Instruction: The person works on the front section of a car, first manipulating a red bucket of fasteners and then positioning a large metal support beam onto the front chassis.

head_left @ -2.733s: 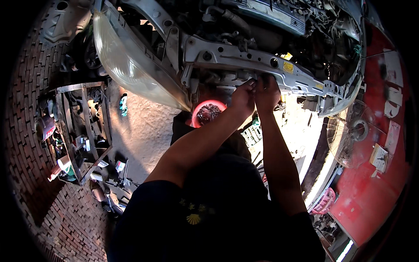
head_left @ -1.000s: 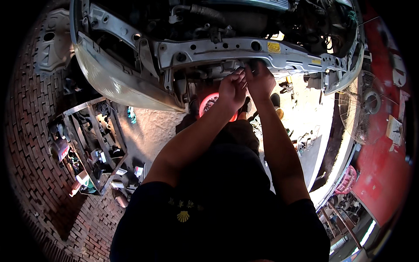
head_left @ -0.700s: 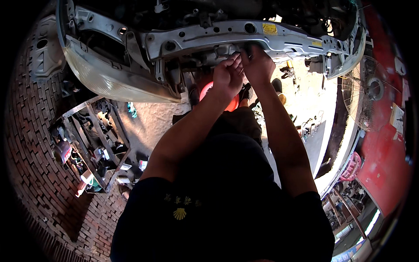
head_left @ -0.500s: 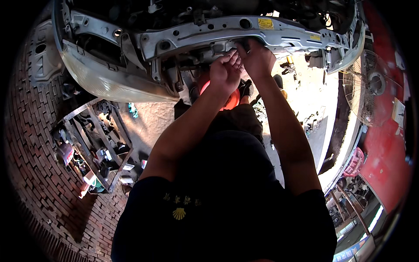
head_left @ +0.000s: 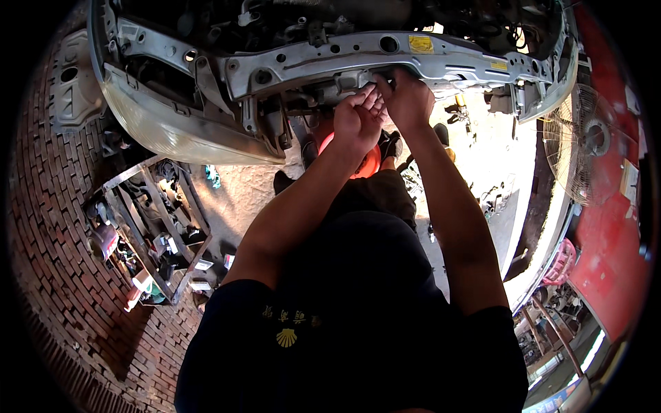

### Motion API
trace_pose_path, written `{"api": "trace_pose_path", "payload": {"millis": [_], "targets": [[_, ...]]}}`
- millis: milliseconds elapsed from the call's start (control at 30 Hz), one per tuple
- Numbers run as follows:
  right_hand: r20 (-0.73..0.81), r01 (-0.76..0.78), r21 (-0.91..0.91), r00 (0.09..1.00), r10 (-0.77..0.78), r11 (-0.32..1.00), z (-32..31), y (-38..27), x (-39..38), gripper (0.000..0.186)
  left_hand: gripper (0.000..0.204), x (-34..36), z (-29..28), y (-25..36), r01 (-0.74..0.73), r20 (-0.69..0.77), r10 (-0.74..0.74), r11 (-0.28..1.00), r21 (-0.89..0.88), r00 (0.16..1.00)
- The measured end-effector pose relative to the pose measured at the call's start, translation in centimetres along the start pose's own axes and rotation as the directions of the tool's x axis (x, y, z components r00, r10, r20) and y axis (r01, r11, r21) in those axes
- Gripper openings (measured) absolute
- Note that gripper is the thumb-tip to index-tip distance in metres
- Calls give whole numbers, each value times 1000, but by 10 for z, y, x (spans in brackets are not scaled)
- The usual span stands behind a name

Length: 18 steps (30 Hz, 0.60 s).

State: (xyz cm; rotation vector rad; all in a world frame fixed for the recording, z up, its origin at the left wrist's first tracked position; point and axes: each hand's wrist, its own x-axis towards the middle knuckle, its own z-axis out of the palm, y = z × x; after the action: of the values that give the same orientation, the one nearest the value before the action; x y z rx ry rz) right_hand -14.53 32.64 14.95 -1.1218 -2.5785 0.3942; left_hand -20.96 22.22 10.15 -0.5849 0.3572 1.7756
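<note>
Both hands meet under the front crossmember [head_left: 317, 62] of a car, a grey metal beam with round holes and yellow labels. My left hand [head_left: 361, 118] is turned palm up, its fingers curled in beside a small metal bracket [head_left: 352, 80] below the beam. Right beside it, my right hand [head_left: 411, 103] bends its closed fingers in under the beam's lower edge. Shadow and the hand itself hide those fingertips. Whatever lies between the fingers of either hand is too small or too dark to make out.
A headlight [head_left: 172, 131] juts out on the left. Below my hands an orange-red round object [head_left: 369, 164] sits on the ground near my feet. A frame crate of parts [head_left: 155, 227] stands left by the brick paving [head_left: 55, 227]. A large fan [head_left: 582, 141] stands right.
The car front and surroundings sit slightly lower in the view, as my head has shifted a little. Both hands stay at the same place under the beam, their grip barely changed.
</note>
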Motion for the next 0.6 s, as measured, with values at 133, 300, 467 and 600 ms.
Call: {"api": "trace_pose_path", "payload": {"millis": [133,300,467,600], "targets": [[-41,24,7,999,-24,1000,1,-2,-2,33,28,1,-2,-2,7,72,-6,1000,-19,997],[36,-76,-91,996,79,993,1,-4,-3,27,28,6,-10,-3,15,-14,-15,1000,-7,1000],[-15,-48,123,999,50,991,4,-2,-3,30,35,6,-13,-1,16,-8,-16,1000,15,1000],[-23,-77,-23,997,76,997,7,-1,-3,26,34,2,-6,-4,-4,34,3,1000,9,999]]}}
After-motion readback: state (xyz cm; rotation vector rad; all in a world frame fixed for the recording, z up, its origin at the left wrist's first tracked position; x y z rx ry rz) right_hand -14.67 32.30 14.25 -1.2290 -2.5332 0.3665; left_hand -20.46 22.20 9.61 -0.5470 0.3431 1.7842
